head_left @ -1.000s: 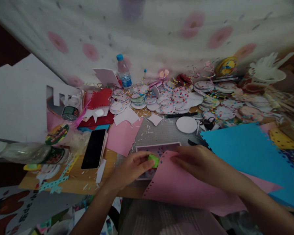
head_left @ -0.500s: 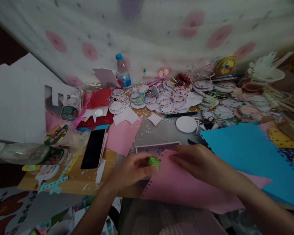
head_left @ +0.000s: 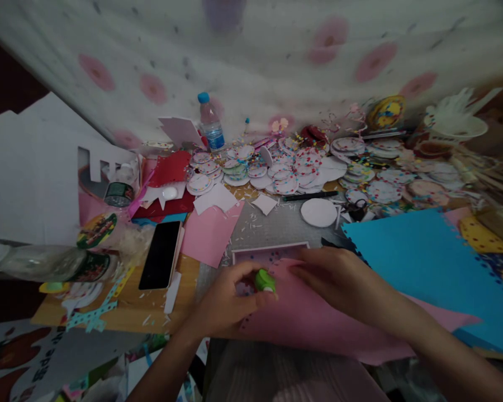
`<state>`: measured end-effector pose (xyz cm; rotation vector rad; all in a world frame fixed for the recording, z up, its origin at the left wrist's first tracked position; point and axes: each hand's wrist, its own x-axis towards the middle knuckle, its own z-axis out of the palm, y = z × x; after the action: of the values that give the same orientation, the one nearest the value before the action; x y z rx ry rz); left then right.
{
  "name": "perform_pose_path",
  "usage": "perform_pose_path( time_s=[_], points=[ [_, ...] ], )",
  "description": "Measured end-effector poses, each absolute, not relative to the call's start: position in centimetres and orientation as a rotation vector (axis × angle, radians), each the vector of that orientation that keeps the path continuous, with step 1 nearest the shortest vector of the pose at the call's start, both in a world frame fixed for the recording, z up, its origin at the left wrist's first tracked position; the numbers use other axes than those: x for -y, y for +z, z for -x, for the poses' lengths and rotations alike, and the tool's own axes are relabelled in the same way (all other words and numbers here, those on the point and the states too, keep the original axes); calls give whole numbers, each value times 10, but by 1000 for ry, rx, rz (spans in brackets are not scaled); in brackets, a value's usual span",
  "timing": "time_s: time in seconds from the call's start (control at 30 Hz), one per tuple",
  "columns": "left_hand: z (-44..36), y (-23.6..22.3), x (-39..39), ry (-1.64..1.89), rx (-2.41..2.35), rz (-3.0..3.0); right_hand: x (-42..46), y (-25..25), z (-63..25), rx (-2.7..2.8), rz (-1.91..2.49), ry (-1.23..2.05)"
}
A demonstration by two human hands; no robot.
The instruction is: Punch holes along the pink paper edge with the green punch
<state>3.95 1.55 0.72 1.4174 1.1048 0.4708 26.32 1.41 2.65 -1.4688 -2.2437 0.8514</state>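
Observation:
My left hand (head_left: 228,301) is closed around a small green hole punch (head_left: 264,281) clamped on the left edge of a pink paper sheet (head_left: 318,324). A row of punched holes runs along that edge. My right hand (head_left: 339,276) lies on the top of the pink sheet, fingers pressed down on it just right of the punch. Under the sheet's top corner sits a shallow white-rimmed tray (head_left: 268,251) speckled with small punched dots.
A black phone (head_left: 161,254) lies to the left beside a smaller pink sheet (head_left: 209,231). A large blue sheet (head_left: 427,268) with a punched edge covers the right. Several dotted paper circles (head_left: 293,173), a water bottle (head_left: 210,123), a white disc (head_left: 319,213) and a black pen (head_left: 310,196) crowd the back.
My left hand slid the green punch down the pink sheet's left edge, towards me. The sheet now lies flatter; my right hand stayed on it.

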Motion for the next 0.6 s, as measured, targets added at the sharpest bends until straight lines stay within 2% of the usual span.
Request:
perform_pose_path(
  time_s=[0.6],
  points=[
    [-46, 3, -8, 525, -1130, -1577, -12, 14, -266, 2205, 1508, 880]
  ],
)
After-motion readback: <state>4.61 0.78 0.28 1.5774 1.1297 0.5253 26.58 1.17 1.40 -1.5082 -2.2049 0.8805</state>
